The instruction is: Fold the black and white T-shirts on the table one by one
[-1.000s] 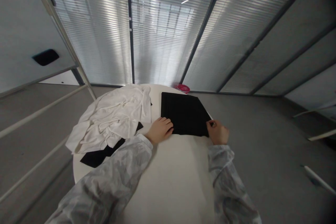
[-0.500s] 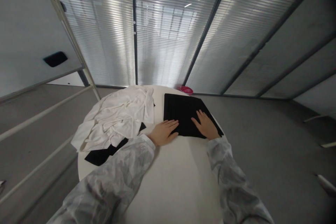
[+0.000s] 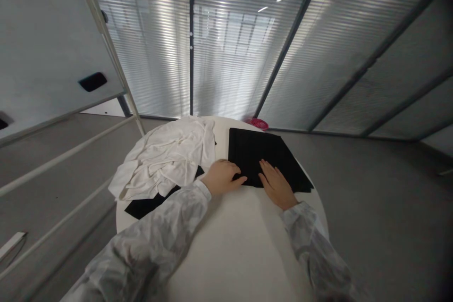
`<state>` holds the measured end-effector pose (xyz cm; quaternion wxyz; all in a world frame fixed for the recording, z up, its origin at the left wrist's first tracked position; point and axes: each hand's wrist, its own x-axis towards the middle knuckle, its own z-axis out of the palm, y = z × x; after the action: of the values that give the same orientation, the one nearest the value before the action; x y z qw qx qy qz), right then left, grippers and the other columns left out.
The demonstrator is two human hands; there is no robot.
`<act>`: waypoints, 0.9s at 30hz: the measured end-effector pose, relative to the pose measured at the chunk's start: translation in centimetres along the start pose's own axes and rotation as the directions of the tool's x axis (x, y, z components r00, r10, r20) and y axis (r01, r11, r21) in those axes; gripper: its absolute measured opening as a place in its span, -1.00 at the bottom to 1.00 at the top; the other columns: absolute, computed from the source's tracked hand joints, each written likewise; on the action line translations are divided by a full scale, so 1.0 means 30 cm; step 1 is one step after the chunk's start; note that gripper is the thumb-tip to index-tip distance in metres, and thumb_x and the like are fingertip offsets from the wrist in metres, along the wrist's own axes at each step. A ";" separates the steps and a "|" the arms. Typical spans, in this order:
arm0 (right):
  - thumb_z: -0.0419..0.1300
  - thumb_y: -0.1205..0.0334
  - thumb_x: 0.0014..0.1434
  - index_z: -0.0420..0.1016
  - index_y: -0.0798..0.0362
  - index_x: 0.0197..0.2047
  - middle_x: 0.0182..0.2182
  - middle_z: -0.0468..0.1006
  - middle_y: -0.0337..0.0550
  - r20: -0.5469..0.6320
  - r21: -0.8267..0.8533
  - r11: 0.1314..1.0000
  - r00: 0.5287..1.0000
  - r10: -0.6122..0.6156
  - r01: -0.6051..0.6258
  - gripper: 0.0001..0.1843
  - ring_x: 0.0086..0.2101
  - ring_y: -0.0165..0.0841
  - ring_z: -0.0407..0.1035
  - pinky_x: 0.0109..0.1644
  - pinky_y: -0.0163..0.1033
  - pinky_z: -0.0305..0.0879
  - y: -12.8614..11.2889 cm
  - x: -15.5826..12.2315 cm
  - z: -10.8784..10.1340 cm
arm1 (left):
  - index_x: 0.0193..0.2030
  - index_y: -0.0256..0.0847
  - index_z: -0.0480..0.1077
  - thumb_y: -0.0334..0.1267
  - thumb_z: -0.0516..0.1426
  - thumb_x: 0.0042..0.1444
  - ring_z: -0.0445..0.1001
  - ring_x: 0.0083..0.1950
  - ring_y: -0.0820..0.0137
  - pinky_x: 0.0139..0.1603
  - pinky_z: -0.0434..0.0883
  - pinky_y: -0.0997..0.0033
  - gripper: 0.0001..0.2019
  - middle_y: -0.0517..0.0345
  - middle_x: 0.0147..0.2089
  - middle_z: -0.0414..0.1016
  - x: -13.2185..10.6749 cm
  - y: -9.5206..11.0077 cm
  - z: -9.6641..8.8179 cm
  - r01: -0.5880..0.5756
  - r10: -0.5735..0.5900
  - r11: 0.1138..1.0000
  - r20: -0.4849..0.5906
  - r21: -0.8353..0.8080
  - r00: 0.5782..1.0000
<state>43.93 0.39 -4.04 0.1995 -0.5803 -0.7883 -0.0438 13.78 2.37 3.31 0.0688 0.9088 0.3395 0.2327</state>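
A flat black folded cloth (image 3: 265, 151) lies on the far right of the white table (image 3: 230, 245). My left hand (image 3: 223, 177) rests at its near left edge, fingers slightly bent, thumb pointing right. On the near part of the same cloth, my right hand (image 3: 276, 184) lies with its fingers stretched forward. Neither hand grips anything that I can see. To the left is a crumpled heap of white cloth (image 3: 170, 155), with a piece of black fabric (image 3: 152, 205) sticking out from beneath it.
A pink basket (image 3: 260, 124) stands beyond the table's far edge, near the blind-covered glass wall (image 3: 226, 47). At left is a whiteboard (image 3: 46, 47) on a frame with pale rails (image 3: 71, 153). Grey floor surrounds the round table.
My right hand has slid back and slightly left on the black cloth, toward its near edge. The fingers of my left hand have bent a little more. The view has shifted slightly left.
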 end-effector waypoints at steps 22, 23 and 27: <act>-0.02 -0.17 0.58 0.34 -0.04 0.55 0.48 0.41 0.07 -0.043 0.130 0.991 0.999 0.012 -0.006 -0.34 0.44 0.04 0.33 0.54 0.36 0.20 -0.020 0.007 -0.007 | 0.15 -0.07 0.53 -0.05 0.05 0.54 0.60 0.18 0.10 0.08 0.47 0.21 -0.71 -0.01 0.21 0.61 -0.253 -0.427 -0.232 0.505 -0.515 0.822 -0.037 0.264 0.856; -0.01 -0.17 0.57 0.35 -0.04 0.54 0.47 0.43 0.09 -0.049 0.131 0.991 0.999 0.016 -0.009 -0.34 0.44 0.06 0.34 0.53 0.37 0.21 -0.023 0.009 -0.006 | 0.14 -0.07 0.53 -0.05 0.05 0.55 0.60 0.19 0.11 0.06 0.48 0.22 -0.71 -0.01 0.22 0.60 -0.244 -0.408 -0.233 0.483 -0.489 0.834 -0.050 0.266 0.871; 0.00 -0.14 0.56 0.36 -0.04 0.52 0.45 0.45 0.12 -0.088 0.136 0.991 0.996 0.019 -0.007 -0.37 0.42 0.07 0.36 0.52 0.40 0.22 -0.046 0.015 -0.009 | 0.12 -0.07 0.51 -0.05 0.04 0.59 0.56 0.24 0.13 0.02 0.49 0.24 -0.72 -0.02 0.25 0.56 -0.201 -0.297 -0.236 0.346 -0.341 0.899 -0.063 0.268 0.938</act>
<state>42.61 0.27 -3.38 0.2736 -0.5680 -0.7761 -0.0144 1.26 4.99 4.76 -0.0208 0.8336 0.5238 0.1740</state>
